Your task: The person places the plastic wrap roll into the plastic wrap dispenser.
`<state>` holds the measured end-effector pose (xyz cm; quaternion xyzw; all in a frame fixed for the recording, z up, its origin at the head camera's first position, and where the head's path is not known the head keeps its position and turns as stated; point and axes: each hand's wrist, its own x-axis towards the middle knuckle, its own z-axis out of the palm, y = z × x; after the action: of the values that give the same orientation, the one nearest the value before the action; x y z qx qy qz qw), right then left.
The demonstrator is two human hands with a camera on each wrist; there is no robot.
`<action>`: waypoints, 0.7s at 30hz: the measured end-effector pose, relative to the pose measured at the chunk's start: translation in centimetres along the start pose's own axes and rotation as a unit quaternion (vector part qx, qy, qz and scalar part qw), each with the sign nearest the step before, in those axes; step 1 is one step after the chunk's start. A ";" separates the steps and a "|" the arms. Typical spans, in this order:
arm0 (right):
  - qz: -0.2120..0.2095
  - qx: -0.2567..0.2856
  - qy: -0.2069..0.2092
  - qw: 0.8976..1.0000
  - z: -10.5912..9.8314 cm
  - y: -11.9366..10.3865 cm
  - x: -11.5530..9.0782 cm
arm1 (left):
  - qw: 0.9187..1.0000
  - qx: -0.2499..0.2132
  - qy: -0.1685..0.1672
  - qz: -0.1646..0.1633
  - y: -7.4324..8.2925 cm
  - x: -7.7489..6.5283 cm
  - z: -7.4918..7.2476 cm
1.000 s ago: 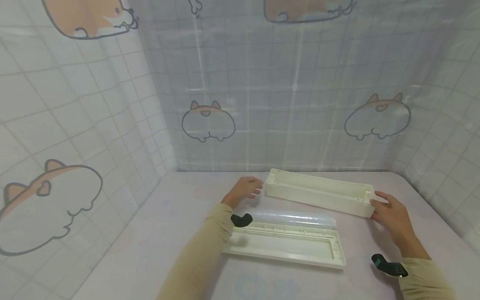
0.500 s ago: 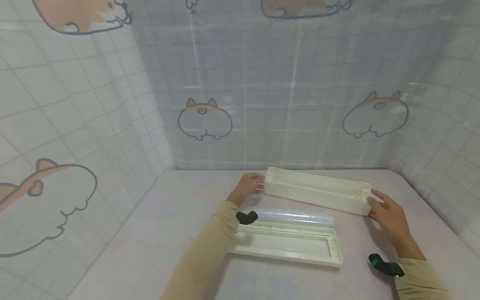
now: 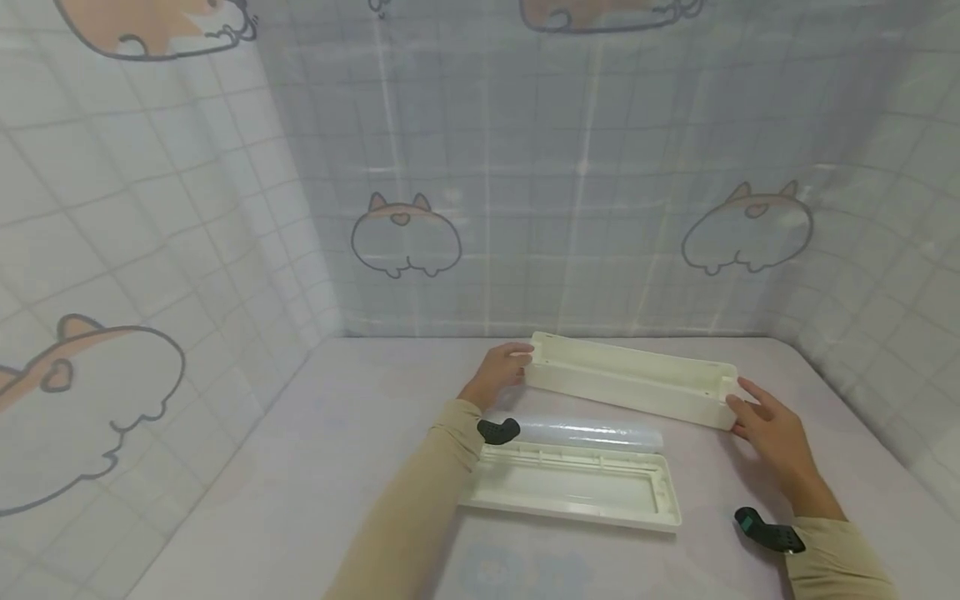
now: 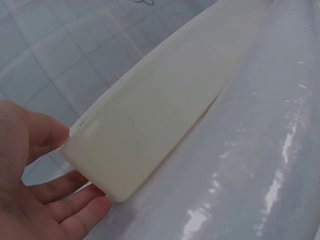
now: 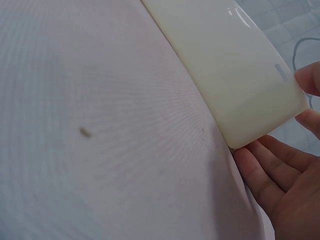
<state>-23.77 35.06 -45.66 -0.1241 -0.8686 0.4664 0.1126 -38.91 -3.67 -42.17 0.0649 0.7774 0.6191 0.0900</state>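
A long, cream plastic box (image 3: 622,387), with no cover on top, lies slantwise at the back of the table. My left hand (image 3: 498,372) holds its left end; in the left wrist view the thumb is at the upper corner and the fingers (image 4: 85,215) are against the end's lower part. At the other end, my right hand (image 3: 772,433) grips the box, thumb at the rim and fingers (image 5: 265,175) at the bottom corner. Nearer lies a roll of clear plastic wrap (image 3: 585,434), and in front of it a cream lid-like frame (image 3: 577,525), partly covered by my left wrist.
A pale cloth covers the table (image 3: 360,400). Patterned curtains (image 3: 525,208) with cartoon dogs hang behind and along both sides. A black wrist device (image 3: 498,431) sits on my left sleeve, another (image 3: 768,532) on the right.
My left hand has come rightward to the box's left end and now touches it. The right hand keeps its hold. The whole view has shifted slightly.
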 end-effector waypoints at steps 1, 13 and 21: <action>-0.001 -0.003 -0.002 1.000 0.0 0.0 0.0 | 1.000 0.001 0.000 0.001 0.0 0.0 0.1; -0.023 -0.021 0.003 1.000 -0.2 -0.4 0.1 | 1.000 0.007 -0.009 0.016 -0.6 0.7 -0.1; -0.018 -0.016 0.005 1.000 0.0 -0.2 -0.3 | 1.000 -0.020 -0.017 -0.006 -0.7 0.6 0.0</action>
<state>-23.47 34.87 -45.48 -0.1124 -0.8773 0.4500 0.1230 -39.45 -3.75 -42.88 0.0693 0.7633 0.6332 0.1081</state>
